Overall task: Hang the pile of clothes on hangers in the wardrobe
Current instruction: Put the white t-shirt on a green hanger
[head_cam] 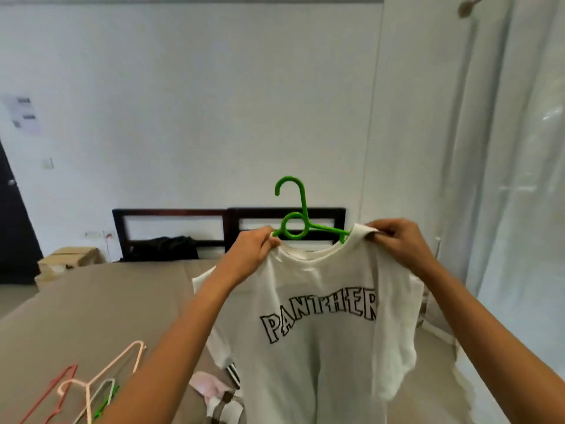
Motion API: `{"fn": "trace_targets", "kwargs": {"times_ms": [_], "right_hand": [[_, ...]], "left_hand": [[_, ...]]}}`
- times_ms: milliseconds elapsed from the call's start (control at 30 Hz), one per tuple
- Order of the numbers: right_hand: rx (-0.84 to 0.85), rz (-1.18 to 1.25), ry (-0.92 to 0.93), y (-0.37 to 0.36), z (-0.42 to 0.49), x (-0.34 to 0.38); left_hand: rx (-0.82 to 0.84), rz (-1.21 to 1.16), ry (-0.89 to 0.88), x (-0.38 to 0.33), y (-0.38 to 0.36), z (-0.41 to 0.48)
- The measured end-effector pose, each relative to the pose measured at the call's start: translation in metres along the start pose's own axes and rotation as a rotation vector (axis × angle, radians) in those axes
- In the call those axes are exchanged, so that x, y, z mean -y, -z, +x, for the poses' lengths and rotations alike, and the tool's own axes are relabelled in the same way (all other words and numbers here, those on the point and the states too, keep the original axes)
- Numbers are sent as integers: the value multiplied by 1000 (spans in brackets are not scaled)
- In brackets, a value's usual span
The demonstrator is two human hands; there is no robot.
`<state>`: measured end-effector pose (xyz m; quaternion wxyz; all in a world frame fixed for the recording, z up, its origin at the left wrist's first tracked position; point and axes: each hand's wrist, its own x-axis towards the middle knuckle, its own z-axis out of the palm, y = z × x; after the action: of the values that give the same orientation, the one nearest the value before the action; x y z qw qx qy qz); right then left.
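My fingers (380,232) are curled tight on both sides. The left hand (255,247) pinches one shoulder of the white shirt (321,325) and the right hand (397,240) pinches the other, stretching the neck so the green hanger (301,209) can settle inside. The shirt hangs in the air in front of me, above the bed (91,301). One hanger arm is buried under cloth; whether the other is in, I cannot tell. The spare hangers (91,384) on the bed are cut off by the frame edge. The remaining clothes (220,396) are mostly hidden behind the shirt.
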<state>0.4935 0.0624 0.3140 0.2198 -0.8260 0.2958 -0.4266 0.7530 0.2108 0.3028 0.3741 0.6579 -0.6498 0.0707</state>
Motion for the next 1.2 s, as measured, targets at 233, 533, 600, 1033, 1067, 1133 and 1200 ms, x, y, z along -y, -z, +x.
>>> {"fn": "trace_targets", "kwargs": {"times_ms": [233,533,600,1033,1067,1133,1200], "right_hand": [[170,-291,320,30,8,67],[-103,-224,316,64,24,88],[-222,-228,332,65,26,88],[-62,-106,53,115,46,118],[-147,-121,145,112,48,122],[-161,-96,222,101,46,124],[-227,-96,188,98,38,112]], "left_hand": [[-139,-11,-23,-55,43,22],[-175,51,-224,-71,100,24],[-208,137,-214,-63,112,24],[-111,207,-188,-83,121,21],[-129,215,-205,-88,122,22],[-201,215,-225,-93,126,24],[-263,215,-222,-91,133,23]]}}
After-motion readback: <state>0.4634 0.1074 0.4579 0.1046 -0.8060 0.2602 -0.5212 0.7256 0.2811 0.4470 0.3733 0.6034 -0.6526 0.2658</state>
